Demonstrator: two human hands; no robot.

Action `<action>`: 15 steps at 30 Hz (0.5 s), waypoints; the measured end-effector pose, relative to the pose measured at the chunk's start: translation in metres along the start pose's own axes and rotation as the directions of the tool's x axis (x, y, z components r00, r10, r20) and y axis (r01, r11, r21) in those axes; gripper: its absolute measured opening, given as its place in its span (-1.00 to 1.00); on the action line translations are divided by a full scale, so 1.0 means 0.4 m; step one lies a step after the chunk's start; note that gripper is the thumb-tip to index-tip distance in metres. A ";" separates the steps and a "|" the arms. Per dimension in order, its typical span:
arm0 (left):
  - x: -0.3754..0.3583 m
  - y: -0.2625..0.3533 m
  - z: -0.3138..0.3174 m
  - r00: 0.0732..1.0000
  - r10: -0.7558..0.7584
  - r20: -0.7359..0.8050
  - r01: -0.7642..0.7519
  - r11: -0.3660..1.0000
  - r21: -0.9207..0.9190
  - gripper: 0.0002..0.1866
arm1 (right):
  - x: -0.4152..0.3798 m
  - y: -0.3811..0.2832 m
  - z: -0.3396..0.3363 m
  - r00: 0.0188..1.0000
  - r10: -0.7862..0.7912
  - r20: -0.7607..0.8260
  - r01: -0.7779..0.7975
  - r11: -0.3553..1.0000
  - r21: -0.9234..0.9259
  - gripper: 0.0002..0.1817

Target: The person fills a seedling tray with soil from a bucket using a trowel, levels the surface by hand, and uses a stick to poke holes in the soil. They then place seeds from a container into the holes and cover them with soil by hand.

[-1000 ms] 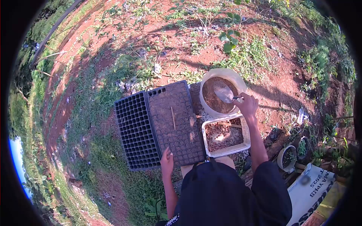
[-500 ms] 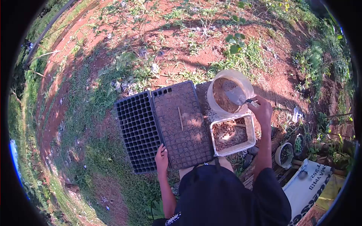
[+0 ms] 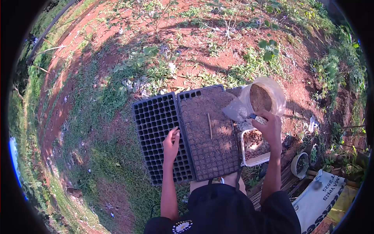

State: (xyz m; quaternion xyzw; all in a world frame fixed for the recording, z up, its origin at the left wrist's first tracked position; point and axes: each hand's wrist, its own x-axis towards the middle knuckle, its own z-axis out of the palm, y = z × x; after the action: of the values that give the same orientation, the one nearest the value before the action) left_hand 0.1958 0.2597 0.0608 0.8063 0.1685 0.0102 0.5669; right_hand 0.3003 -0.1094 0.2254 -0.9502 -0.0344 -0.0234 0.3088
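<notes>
My right hand (image 3: 269, 126) is wrapped round the handle of a trowel (image 3: 237, 110). The broad grey blade points left, over the right edge of a soil-filled seedling tray (image 3: 202, 152), and bears some soil. Just behind the trowel, a translucent round tub (image 3: 278, 95) of brown soil leans to one side. Over the neighbouring black seedling tray (image 3: 150, 130), whose cells are bare, my left hand (image 3: 170, 146) hovers with its fingers drawn together; anything between the fingertips is too small to make out. A thin wooden stick (image 3: 210, 126) lies on the filled tray.
Below my right hand stands a white rectangular container (image 3: 258, 160) with small brown pieces in it. A pale bucket (image 3: 300, 164) and a printed white sack (image 3: 321, 195) lie at the lower right. Grass and red soil surround the trays.
The trowel has come out of the tub and swung left to the filled tray. The tub now tilts. My left hand has moved up from the trays' lower edge to above the bare-celled tray.
</notes>
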 end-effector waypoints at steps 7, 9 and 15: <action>0.168 0.090 0.055 0.997 0.058 0.059 -0.055 0.996 -0.066 -0.60 | 0.034 -0.012 0.166 0.993 -0.054 0.105 0.048 0.997 0.059 -0.65; 0.204 0.112 0.077 0.994 0.068 0.081 -0.061 0.994 -0.093 -0.58 | 0.049 -0.010 0.203 0.991 -0.061 0.120 0.052 0.996 0.076 -0.66; 0.298 0.093 0.138 0.966 0.174 0.192 -0.168 0.985 -0.044 -0.54 | 0.122 0.015 0.301 0.964 -0.003 0.267 -0.005 1.000 0.030 -0.62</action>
State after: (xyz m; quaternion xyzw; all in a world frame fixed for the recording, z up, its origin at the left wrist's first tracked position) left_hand 0.3294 0.2322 0.0544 0.8072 0.0420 -0.0176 0.5885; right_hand 0.3523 -0.0408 0.1280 -0.9400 -0.0753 0.1056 0.3156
